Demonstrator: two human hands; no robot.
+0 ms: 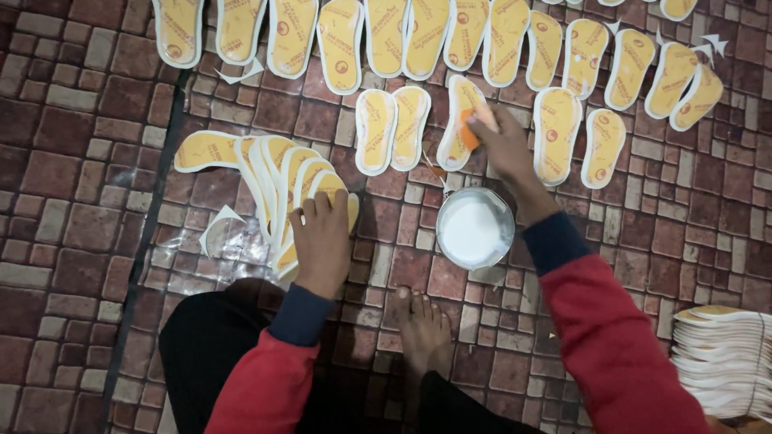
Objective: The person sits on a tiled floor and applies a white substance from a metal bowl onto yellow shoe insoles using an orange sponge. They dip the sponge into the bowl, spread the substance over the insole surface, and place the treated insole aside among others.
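Rows of yellow insoles lie flat on the brick floor, with a fanned stack of insoles nearer the person and a round tin of white glue between the hands. The left hand rests flat and open on that fanned stack. The right hand has its grip closed on an orange sponge, pressed onto a single insole.

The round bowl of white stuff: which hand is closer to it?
The right hand is nearer; it's just above the bowl, pressing an orange sponge on a yellow insole. The left hand rests on the fanned insole stack, farther left.
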